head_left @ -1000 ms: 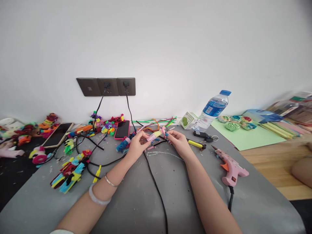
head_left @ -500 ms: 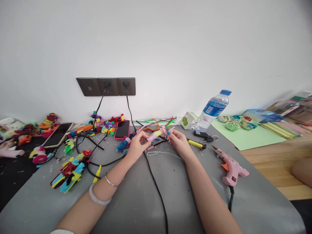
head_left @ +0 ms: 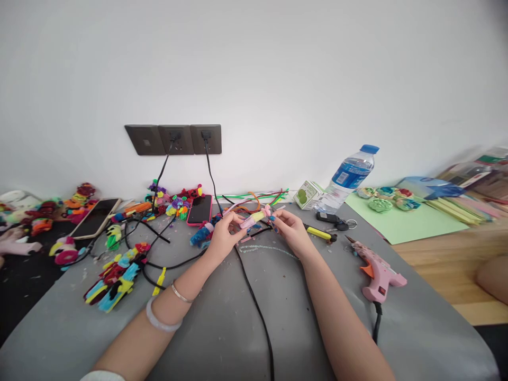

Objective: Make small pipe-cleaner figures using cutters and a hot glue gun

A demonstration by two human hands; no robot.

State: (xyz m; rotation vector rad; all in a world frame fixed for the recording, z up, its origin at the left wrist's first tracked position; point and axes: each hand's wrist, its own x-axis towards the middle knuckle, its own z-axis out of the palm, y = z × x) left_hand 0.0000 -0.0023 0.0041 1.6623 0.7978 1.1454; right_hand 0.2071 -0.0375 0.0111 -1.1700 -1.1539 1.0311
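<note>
My left hand (head_left: 223,236) and my right hand (head_left: 291,229) meet above the middle of the grey table mat (head_left: 222,317). Between them they pinch a small pink and yellow pipe-cleaner piece (head_left: 254,218). The left fingers grip its pink end, and the right fingertips close on its far pink tip. A black cable (head_left: 254,301) runs beneath the hands toward me. A bracelet and a pale bangle sit on my left wrist.
A pink glue gun (head_left: 377,271) lies right of my right arm, a yellow-handled tool (head_left: 319,233) and keys (head_left: 337,222) beyond it. A water bottle (head_left: 344,179), a small box (head_left: 306,194), green paper (head_left: 400,222), two phones (head_left: 199,209) (head_left: 94,218) and colourful craft pieces (head_left: 115,278) surround the mat.
The hands have barely moved; the right fingertips shifted slightly on the piece's tip. The view drifted a little.
</note>
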